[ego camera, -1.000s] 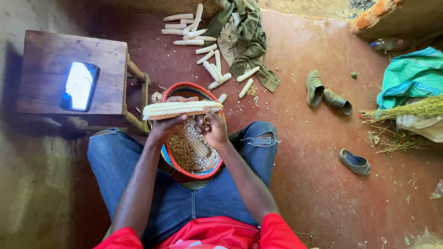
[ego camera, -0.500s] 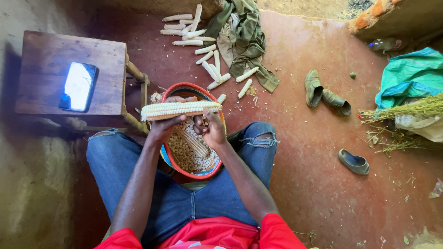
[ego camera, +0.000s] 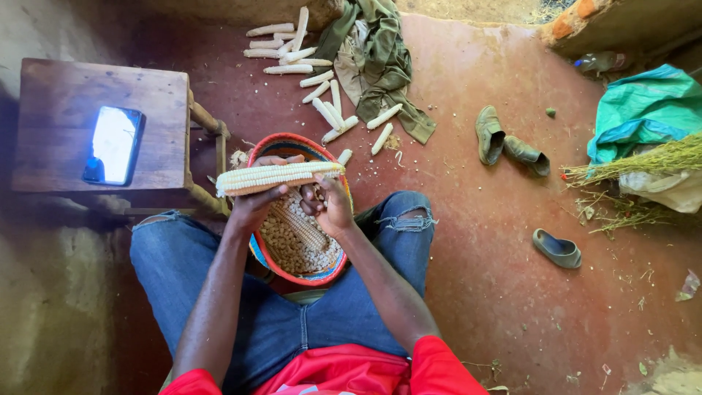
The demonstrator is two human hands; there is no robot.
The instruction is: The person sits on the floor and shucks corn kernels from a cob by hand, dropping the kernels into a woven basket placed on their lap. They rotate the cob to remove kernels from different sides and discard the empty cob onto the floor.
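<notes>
Both hands unmoved: left hand (ego camera: 252, 206) grips cob (ego camera: 278, 177) over basket (ego camera: 292, 274), right hand (ego camera: 333, 208) fingers pinching its 3 o'clock end.

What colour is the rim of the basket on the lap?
Red-orange, with blue bands inside the basket; the head view shows it.
</notes>
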